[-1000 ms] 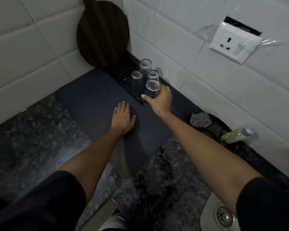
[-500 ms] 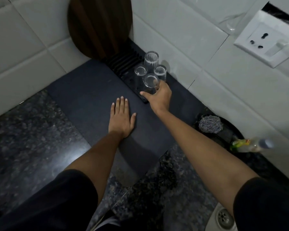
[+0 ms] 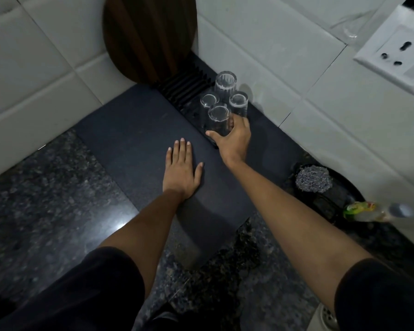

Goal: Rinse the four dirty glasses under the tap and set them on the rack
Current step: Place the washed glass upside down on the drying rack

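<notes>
Several clear glasses stand close together on the black ribbed rack (image 3: 184, 88) by the tiled wall. My right hand (image 3: 234, 139) is wrapped around the nearest glass (image 3: 218, 120), which rests at the rack's front end. Behind it stand a small glass (image 3: 208, 102), another glass (image 3: 239, 103) and a taller fluted glass (image 3: 225, 84). My left hand (image 3: 181, 168) lies flat, fingers spread, on the dark mat (image 3: 134, 139) just left of the rack and holds nothing.
A round wooden board (image 3: 148, 37) leans in the wall corner behind the rack. To the right lie a steel scrubber (image 3: 313, 180) in a black dish and a plastic bottle (image 3: 378, 212). The sink drain (image 3: 329, 315) shows at bottom right. A wall socket (image 3: 394, 56) is at top right.
The view has shifted closer to the rack. My right hand stays on the nearest glass, lowered slightly at the rack's front end. The left hand has stayed flat on the mat.
</notes>
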`<state>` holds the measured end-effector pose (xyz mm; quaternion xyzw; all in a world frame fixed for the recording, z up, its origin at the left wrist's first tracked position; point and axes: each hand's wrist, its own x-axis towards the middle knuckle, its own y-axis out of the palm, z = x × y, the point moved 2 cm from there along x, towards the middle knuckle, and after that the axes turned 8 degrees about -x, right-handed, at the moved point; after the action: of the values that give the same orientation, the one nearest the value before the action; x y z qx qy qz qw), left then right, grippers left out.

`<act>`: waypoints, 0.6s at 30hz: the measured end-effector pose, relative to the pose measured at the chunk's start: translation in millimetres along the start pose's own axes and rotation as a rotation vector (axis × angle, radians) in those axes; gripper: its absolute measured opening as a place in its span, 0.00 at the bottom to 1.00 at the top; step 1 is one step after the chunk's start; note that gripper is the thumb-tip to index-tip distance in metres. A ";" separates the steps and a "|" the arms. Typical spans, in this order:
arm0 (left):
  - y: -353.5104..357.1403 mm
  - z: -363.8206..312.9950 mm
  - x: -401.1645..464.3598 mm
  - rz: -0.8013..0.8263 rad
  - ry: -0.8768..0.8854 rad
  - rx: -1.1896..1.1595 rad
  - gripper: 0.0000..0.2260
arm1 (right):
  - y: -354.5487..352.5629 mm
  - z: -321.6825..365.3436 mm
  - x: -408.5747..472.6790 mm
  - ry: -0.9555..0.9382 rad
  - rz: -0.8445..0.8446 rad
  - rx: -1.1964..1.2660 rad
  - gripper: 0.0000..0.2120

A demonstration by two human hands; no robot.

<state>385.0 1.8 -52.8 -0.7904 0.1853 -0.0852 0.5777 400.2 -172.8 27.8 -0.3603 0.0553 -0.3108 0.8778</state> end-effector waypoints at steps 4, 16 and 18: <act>-0.2 0.2 -0.3 0.001 0.002 -0.008 0.34 | 1.9 -0.5 -5.0 0.007 -0.009 0.019 0.33; -8.9 -4.9 0.9 0.076 -0.048 -0.053 0.34 | -42.5 -23.9 -24.8 -0.012 0.013 -0.084 0.36; -23.6 -15.1 -4.2 0.071 -0.033 -0.088 0.34 | -69.3 -26.3 -33.9 -0.040 0.009 -0.150 0.37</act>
<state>380.4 -3.7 -25.4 -0.8091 0.2071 -0.0432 0.5483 329.5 -206.6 50.5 -0.4311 0.0627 -0.2945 0.8506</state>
